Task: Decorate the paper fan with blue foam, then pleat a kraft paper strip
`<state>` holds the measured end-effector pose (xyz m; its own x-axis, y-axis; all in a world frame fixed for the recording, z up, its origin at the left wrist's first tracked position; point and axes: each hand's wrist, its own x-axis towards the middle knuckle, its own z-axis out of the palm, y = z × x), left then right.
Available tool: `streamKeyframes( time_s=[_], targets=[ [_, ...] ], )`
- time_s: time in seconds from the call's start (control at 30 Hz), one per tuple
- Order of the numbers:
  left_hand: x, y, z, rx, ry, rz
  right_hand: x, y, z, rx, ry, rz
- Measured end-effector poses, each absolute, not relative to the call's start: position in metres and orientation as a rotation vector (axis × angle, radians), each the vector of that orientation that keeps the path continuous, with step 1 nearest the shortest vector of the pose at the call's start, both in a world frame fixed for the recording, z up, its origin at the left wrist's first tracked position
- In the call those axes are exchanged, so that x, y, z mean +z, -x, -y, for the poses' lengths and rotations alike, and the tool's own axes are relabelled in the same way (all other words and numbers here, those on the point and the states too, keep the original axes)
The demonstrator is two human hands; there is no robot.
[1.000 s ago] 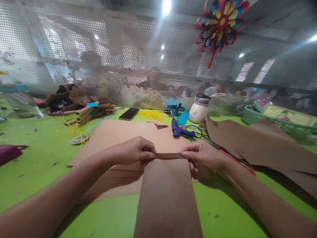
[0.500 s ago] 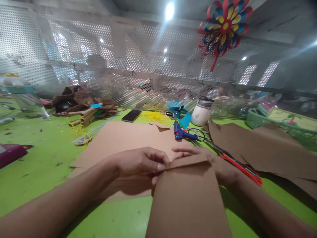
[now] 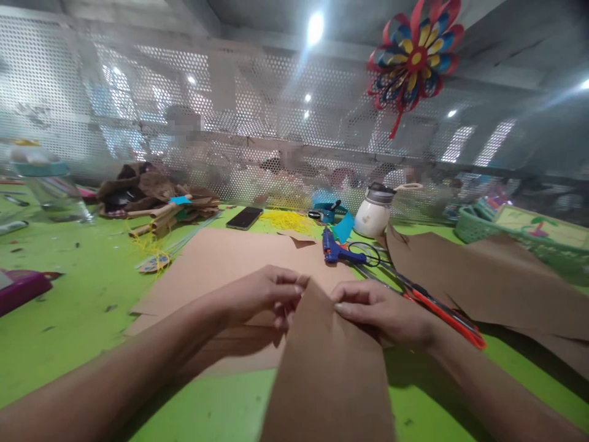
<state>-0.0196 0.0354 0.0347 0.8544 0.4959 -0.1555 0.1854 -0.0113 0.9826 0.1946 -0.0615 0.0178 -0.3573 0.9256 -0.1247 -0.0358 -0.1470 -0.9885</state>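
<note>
A strip of brown kraft paper (image 3: pixel 334 374) stretches from my fingers down past the bottom edge of the view. My left hand (image 3: pixel 264 294) pinches its far left corner between thumb and fingers. On the far right side my right hand (image 3: pixel 377 310) grips the same paper, thumb on top and fingertips partly hidden behind it. The far end bends into a peak between the two hands. Beneath and beyond them, larger sheets of brown paper (image 3: pixel 221 258) lie on the green table (image 3: pixel 221 408).
A blue glue gun (image 3: pixel 338 248) and red-handled scissors (image 3: pixel 451 319) lie beyond my right hand. Behind are a black phone (image 3: pixel 245 218), yellow shreds (image 3: pixel 285 220) and a white jar (image 3: pixel 373 213). More brown paper (image 3: pixel 483 276) and a green basket (image 3: pixel 478 230) are at right.
The far end of the strip was folded over in a narrow flap; now it bends to a peak. My right hand has moved from behind the flap to pinching the right side.
</note>
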Motion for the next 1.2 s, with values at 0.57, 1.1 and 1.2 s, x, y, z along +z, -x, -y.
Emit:
streamKeyframes(
  time_s=[0.57, 1.1, 1.2],
  targets=[
    [0.027, 0.016, -0.031, 0.313, -2.518, -0.717, 0.012, -0.175, 0.045, 0.554, 1.457, 2.036],
    [0.014, 0.014, -0.045, 0.275, -2.625, -0.755, 0.001, -0.185, 0.038, 0.366, 1.483, 2.132],
    [0.014, 0.014, -0.045, 0.291, -2.657, -0.682, 0.001, -0.185, 0.037, 0.433, 1.476, 2.104]
  ],
)
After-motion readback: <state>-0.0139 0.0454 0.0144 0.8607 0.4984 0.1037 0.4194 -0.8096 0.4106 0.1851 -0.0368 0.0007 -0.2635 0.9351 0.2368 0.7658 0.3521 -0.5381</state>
